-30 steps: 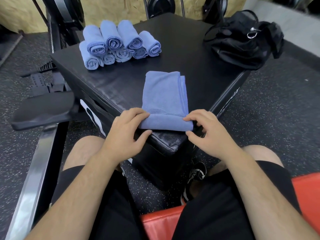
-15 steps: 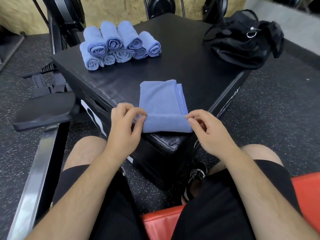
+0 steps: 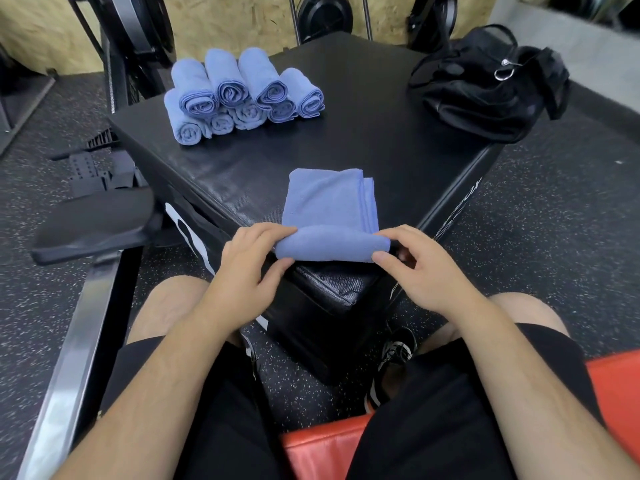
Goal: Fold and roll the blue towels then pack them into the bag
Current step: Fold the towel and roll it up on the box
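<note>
**Black padded surface and what lies on it**

A black padded surface (image 3: 346, 143), turned corner-on toward the viewer, stands on a dark speckled floor (image 3: 554, 237). A folded blue towel (image 3: 329, 202) lies flat at the near corner, its near end curled into a roll at the edge. Beyond that towel and to its left sit rolled blue towels (image 3: 242, 95), piled in two layers, spiral ends facing it. Beyond it to the right, well apart, a slumped black bag (image 3: 485, 95) rests at the right corner

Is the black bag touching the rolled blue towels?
Apart. Head view shows bare black box top between the black fabric bag and the rolled blue towels.
</note>
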